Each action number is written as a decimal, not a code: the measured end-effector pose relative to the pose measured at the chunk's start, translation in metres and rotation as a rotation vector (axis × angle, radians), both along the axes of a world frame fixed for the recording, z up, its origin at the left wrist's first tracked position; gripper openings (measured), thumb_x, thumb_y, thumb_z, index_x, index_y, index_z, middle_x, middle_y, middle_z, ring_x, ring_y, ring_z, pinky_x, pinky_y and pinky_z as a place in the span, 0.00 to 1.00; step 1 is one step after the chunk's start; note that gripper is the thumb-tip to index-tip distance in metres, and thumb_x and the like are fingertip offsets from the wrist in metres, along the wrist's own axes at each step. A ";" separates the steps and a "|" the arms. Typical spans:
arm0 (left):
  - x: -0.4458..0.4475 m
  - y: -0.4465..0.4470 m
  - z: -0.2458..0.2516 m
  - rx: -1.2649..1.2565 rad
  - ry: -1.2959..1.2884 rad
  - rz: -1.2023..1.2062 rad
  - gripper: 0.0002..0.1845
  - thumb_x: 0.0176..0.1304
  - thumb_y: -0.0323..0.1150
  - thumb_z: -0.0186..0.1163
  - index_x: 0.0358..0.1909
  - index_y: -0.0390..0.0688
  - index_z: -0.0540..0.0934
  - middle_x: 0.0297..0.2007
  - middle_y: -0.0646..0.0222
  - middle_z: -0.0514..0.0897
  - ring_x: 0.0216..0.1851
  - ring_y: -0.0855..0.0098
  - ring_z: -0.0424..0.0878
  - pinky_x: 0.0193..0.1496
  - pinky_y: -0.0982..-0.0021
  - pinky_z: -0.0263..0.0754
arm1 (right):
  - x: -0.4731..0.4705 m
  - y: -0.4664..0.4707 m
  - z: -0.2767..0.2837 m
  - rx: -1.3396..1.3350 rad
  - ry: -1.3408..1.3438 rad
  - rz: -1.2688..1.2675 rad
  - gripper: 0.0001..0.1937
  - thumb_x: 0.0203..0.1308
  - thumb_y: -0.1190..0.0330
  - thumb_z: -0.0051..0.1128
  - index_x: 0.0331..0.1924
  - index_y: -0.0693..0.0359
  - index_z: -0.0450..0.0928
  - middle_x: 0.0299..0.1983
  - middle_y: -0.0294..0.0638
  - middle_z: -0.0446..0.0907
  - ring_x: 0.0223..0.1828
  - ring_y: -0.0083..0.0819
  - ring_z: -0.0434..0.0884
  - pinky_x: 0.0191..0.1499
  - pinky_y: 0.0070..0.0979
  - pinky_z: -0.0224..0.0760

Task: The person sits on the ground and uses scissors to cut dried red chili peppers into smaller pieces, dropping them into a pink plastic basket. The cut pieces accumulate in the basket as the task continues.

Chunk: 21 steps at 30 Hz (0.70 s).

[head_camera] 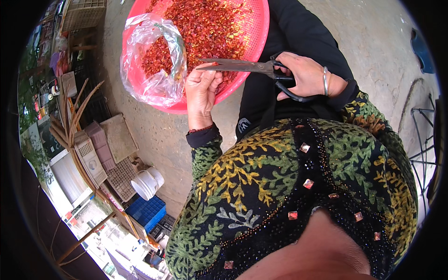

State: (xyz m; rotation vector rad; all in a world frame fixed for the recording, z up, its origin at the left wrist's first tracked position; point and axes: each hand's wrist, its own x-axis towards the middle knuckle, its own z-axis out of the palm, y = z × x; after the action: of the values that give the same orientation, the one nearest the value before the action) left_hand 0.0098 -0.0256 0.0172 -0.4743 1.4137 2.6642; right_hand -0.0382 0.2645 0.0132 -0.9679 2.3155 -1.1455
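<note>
My right hand (305, 74) grips the black handles of a pair of scissors (241, 65). Their dark metal blades point left, slightly apart at the tips. Pinched fingers of my left hand (202, 85) hold a small red dried chili piece (215, 64), and it sits between the blades near their tips. Below them, a large pink plastic colander basket (259, 26) holds many cut dried red chili pieces (206, 31) and yellow seeds. A clear plastic bag (173, 63) stands with its mouth wide inside the basket's left side, with more cut chili in it.
Beyond the concrete floor (157, 140) on the left are a white bucket (145, 183), a blue plastic crate (147, 211), a light crate (90, 159) and several wooden sticks (71, 119). A black metal frame (423, 140) and a blue object (421, 50) stand at the right.
</note>
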 end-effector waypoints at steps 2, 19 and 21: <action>-0.001 0.004 0.000 -0.002 -0.014 -0.015 0.10 0.61 0.21 0.60 0.45 0.33 0.79 0.35 0.60 0.84 0.33 0.72 0.84 0.37 0.76 0.83 | 0.000 -0.002 0.003 0.036 0.003 -0.004 0.36 0.35 0.45 0.75 0.39 0.66 0.70 0.34 0.43 0.74 0.37 0.41 0.78 0.38 0.33 0.73; -0.007 0.018 -0.009 0.090 -0.048 -0.019 0.10 0.61 0.21 0.60 0.44 0.34 0.79 0.36 0.60 0.85 0.34 0.72 0.84 0.38 0.76 0.83 | 0.001 -0.024 -0.003 0.132 0.072 -0.083 0.16 0.48 0.67 0.62 0.34 0.68 0.68 0.33 0.53 0.77 0.39 0.52 0.79 0.43 0.40 0.72; -0.007 0.017 -0.011 0.090 -0.062 -0.007 0.09 0.61 0.21 0.60 0.44 0.34 0.79 0.36 0.61 0.85 0.34 0.73 0.84 0.38 0.77 0.83 | 0.001 -0.025 -0.005 0.147 0.075 -0.079 0.17 0.48 0.67 0.63 0.34 0.68 0.67 0.33 0.53 0.77 0.39 0.52 0.79 0.42 0.41 0.73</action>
State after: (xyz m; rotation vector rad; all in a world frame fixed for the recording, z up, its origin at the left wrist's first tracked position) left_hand 0.0033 -0.0083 0.0064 -0.5369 1.2709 2.6692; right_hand -0.0373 0.2398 0.0087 -0.8874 2.4782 -0.9673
